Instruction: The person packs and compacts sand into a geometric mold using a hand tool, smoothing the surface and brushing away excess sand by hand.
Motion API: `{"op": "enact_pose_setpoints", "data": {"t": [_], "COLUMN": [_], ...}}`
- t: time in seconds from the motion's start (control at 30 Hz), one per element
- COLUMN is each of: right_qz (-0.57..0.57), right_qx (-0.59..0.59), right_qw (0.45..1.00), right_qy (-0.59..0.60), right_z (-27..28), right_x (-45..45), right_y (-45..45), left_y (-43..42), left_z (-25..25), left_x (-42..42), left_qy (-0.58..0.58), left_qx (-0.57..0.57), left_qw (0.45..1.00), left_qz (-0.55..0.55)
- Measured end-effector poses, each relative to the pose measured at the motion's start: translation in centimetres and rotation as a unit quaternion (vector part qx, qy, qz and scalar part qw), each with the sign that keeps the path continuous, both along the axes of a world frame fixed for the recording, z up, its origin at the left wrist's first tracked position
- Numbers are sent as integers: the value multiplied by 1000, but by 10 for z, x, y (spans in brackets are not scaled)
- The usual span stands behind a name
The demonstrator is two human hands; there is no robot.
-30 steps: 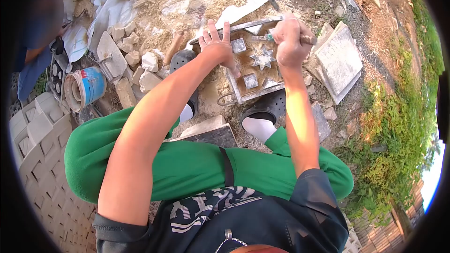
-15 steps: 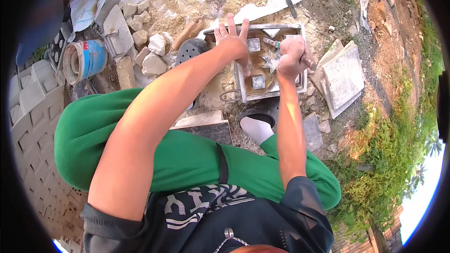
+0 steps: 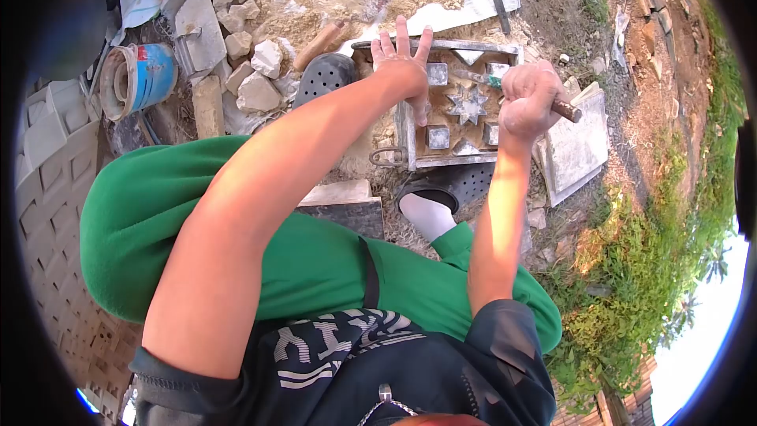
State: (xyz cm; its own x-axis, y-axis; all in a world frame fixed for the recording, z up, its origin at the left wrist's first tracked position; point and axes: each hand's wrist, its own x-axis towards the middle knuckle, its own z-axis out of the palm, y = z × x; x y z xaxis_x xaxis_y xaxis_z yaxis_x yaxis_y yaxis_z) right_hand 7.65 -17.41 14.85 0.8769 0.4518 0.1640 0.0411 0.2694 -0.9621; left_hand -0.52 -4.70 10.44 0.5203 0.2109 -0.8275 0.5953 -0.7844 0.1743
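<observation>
Step looks like working the tool (image 3: 568,112) inside the frame (image 3: 453,161), flat on the ground; right hand (image 3: 530,102) has its fingers wrapped round the handle, tip near the frame's top edge; left hand (image 3: 402,71) lies at the left edge, fingers spread, gripping nothing; next move seems to call for light tip control, frame steady; count: 1 tool, 1 frame, 1 star (image 3: 467,106), 4 blocks (image 3: 438,137), 2 triangles (image 3: 467,55) visible.

"What's down on the ground (image 3: 552,0)?"
"A patterned tray (image 3: 453,160) under the left hand (image 3: 402,71), loose pale stones (image 3: 258,93) off to that hand's left."
"And beyond it?"
"Sandy white sheet (image 3: 434,17)."
"By the right hand (image 3: 530,100)?"
"Overlapping pale slabs (image 3: 579,146), just to its right."
</observation>
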Motion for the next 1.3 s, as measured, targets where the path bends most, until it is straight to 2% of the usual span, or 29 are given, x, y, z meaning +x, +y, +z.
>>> {"op": "enact_pose_setpoints", "data": {"t": [0.07,0.17,0.27,0.4,0.5,0.53,0.57,0.63,0.73,0.77,0.83,0.87,0.9,0.97,1.0,1.03,1.2,1.23,1.3], "right_qz": [-11,1,-41,-32,-50,-59,-71,-20,-15,-14,6,14,-26,-19,-31,7,55,54,82], "right_qx": [-35,-67,34,-53,11,-18,-131,-94,18,19,-112,-41,-17,64,-43,-161,43,44,-96], "right_qw": [999,997,999,998,999,995,988,995,1000,1000,993,998,999,996,990,981,997,997,991], "right_qy": [-30,24,7,32,-15,-79,-29,-33,1,1,-26,-41,-41,-64,-132,-108,-28,-30,-33], "right_z": [-10,-8,-12,-7,-8,-19,-28,-12,-9,-10,-7,3,9,-1,-9,-15,1,-4,-12], "right_x": [-5,-7,-4,-2,-3,-7,-12,-6,-5,-6,-12,-14,-19,-22,-23,-17,-1,1,1], "right_y": [1,2,-4,6,-3,2,6,3,-7,-6,-1,-6,-13,-23,-19,-15,-22,-21,-16], "left_y": [-1,-1,0,-2,1,0,-1,-1,1,0,-2,1,0,2,2,1,3,2,0], "left_z": [0,2,1,1,1,1,2,1,2,3,4,3,2,5,4,2,2,1,2], "left_x": [0,1,-2,0,0,0,0,1,1,0,-2,-1,-4,-2,-1,-1,-4,-3,-2], "left_qy": [-5,-2,-10,1,-2,-1,0,0,0,-1,-3,-7,-2,-6,-7,-10,-26,-19,-13], "left_qx": [5,1,2,8,5,6,7,2,-8,-12,-14,-14,-16,-18,-19,-9,-5,-9,-15], "left_qw": [1000,1000,1000,1000,1000,1000,1000,1000,1000,1000,1000,1000,1000,1000,1000,1000,1000,1000,999], "left_qz": [2,5,1,3,6,6,3,10,20,18,16,19,20,19,19,15,12,21,27]}}
